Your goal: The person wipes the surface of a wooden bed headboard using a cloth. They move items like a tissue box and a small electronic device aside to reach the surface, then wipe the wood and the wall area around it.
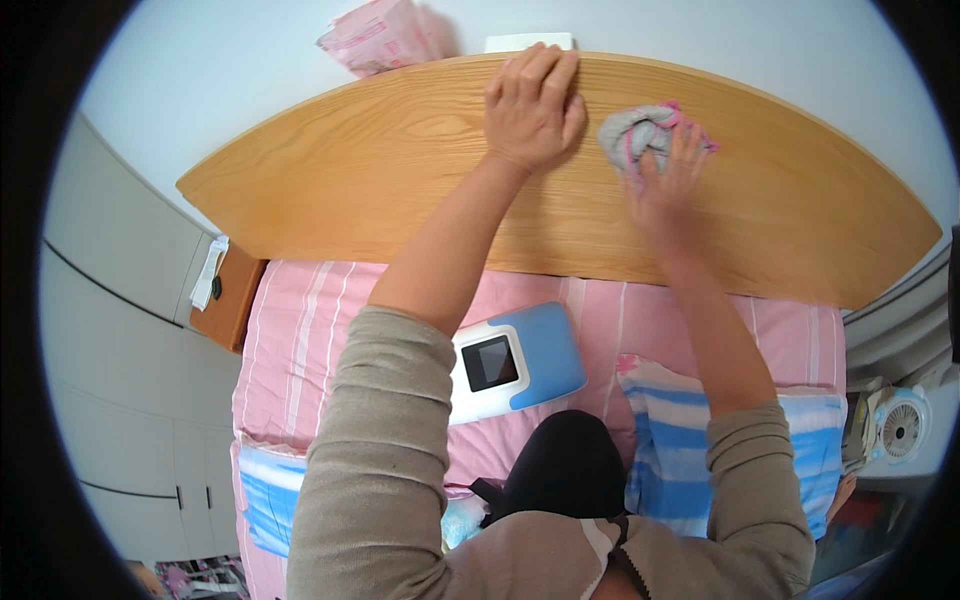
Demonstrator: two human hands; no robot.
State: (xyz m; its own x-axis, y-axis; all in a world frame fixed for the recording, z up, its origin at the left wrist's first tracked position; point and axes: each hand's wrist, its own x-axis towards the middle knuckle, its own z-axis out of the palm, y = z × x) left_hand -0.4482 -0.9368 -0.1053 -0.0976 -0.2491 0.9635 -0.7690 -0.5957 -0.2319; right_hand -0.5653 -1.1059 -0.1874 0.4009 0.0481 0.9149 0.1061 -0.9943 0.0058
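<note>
My right hand, slightly blurred, presses a crumpled grey cloth with pink edging onto the face of the wooden headboard. To its left, my left hand rests near the headboard's top edge, its fingertips at the rim, holding nothing that shows. A white rectangular object shows just behind that rim. Below my hands a blue and white case with a dark square panel lies on the pink striped bed sheet, partly hidden by my left sleeve.
A pink package sits behind the headboard at the upper left. Blue and white striped pillows lie on both sides of the bed. A brown bedside cabinet holds papers at left, beside grey cupboards. A small fan stands at right.
</note>
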